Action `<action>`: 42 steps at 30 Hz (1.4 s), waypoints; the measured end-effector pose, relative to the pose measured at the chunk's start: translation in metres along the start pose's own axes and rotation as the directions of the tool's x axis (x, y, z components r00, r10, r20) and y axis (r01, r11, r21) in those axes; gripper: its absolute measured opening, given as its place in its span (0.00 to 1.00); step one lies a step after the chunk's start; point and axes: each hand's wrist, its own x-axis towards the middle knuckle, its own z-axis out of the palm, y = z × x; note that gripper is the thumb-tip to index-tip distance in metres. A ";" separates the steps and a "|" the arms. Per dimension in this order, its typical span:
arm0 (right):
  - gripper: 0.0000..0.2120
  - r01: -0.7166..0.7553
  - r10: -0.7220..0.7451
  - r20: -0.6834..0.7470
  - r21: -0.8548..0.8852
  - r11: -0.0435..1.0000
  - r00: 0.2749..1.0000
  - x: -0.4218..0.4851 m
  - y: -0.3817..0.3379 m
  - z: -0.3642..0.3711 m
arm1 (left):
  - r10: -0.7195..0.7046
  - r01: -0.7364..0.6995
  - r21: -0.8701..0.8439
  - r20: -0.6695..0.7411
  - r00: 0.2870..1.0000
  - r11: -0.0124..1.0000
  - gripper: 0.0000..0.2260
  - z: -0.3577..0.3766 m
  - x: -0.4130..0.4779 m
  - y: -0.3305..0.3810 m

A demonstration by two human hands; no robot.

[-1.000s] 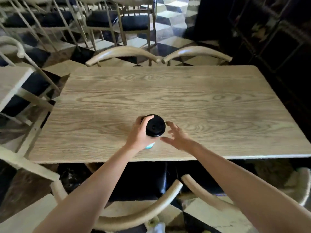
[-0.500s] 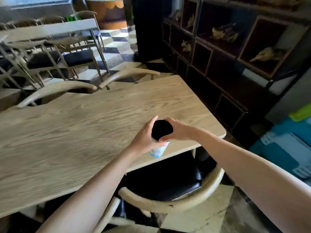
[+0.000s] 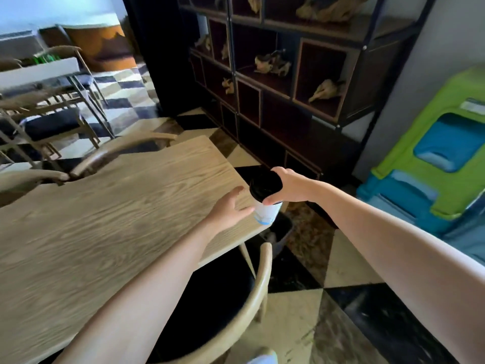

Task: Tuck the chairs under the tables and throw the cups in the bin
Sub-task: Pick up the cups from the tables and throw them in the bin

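Note:
A white paper cup [image 3: 267,212] with a black lid hangs in the air just past the right end of the wooden table [image 3: 110,219]. My right hand [image 3: 287,186] grips it by the lid. My left hand [image 3: 227,210] hovers over the table's edge beside the cup, fingers apart and holding nothing. A dark bin [image 3: 282,233] stands on the floor below the cup, partly hidden by the table corner. A curved-back chair [image 3: 252,306] with a black seat sits partly under the near side of the table. Two more chair backs [image 3: 115,152] show at the far side.
A dark shelf unit [image 3: 283,82] with dried objects lines the wall to the right. Green and blue plastic furniture [image 3: 435,166] stands at the far right. More tables and chairs [image 3: 49,111] fill the back left. The floor is checkered tile.
The cup passed from my left hand to my right and moved right, off the table's end. My left hand let go and opened. The view swung right, showing the bin.

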 end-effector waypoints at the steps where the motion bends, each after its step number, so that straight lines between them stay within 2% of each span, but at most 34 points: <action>1: 0.49 -0.012 0.012 -0.004 0.004 1.000 1.000 0.004 0.011 -0.003 | -0.022 0.021 0.048 0.012 1.000 0.999 0.31 0.006 0.012 0.001; 7: 0.50 -0.057 0.058 0.043 -0.025 0.998 0.997 0.053 0.073 -0.013 | -0.096 0.086 0.170 0.051 0.994 0.982 0.28 0.048 0.081 -0.001; 12: 0.50 -0.047 0.056 0.098 -0.091 0.995 0.994 0.126 0.117 -0.016 | -0.201 0.210 0.238 -0.061 0.978 0.948 0.27 0.084 0.149 -0.021; 18: 0.50 -0.008 0.039 0.176 -0.173 0.985 0.984 0.204 0.175 0.008 | -0.399 0.436 0.306 -0.180 0.899 0.846 0.28 0.122 0.200 -0.047; 24: 0.48 0.037 0.024 0.236 -0.251 0.967 0.971 0.267 0.226 0.045 | -0.361 0.525 0.409 -0.414 0.836 0.747 0.29 0.161 0.206 -0.058; 29: 0.46 0.100 -0.011 0.328 -0.256 0.961 0.945 0.325 0.269 0.094 | -0.316 0.563 0.431 -0.520 0.794 0.705 0.28 0.170 0.209 -0.057; 36: 0.48 0.086 0.041 0.437 -0.268 0.960 0.898 0.393 0.320 0.175 | -0.407 0.645 0.446 -0.520 0.751 0.620 0.31 0.172 0.209 -0.056; 42: 0.49 0.128 0.035 0.526 -0.272 0.954 0.850 0.428 0.343 0.219 | -0.421 0.659 0.423 -0.528 0.737 0.622 0.30 0.176 0.209 -0.056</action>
